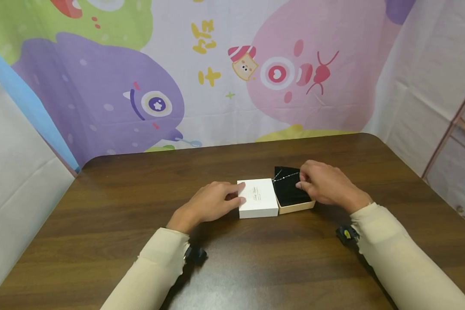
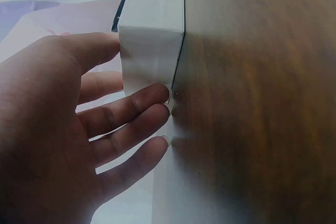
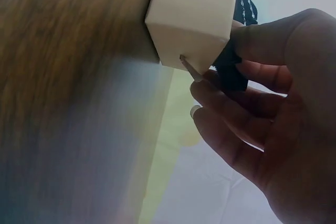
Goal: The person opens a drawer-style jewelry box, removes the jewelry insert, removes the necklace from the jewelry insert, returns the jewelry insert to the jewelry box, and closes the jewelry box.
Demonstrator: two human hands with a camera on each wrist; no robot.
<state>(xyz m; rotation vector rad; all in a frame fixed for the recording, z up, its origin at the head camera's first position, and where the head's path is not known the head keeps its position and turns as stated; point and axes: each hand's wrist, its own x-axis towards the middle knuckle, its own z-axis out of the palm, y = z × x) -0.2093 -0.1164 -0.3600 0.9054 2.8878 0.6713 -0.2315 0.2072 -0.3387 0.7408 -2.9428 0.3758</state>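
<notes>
A white box lid (image 1: 258, 206) with small gold lettering lies on the table. My left hand (image 1: 213, 200) rests its fingertips against the lid's left end, fingers fairly straight. Touching the lid's right side is a tan box base (image 1: 296, 209) holding a black fabric pad (image 1: 291, 193). Across the pad's far part runs a thin silver chain (image 1: 283, 177), seen also as chain strands (image 3: 245, 3) in the right wrist view. My right hand (image 1: 327, 183) pinches the pad's right edge between thumb and fingers, and that edge is raised. The chain's end near the fingers is hidden.
The box parts lie on a brown wooden table (image 1: 232, 267) with rounded far corners. Behind it hangs a cartoon-printed curtain (image 1: 217, 116). A dark wrist device (image 1: 196, 255) sits at the left cuff and another wrist device (image 1: 347, 235) at the right.
</notes>
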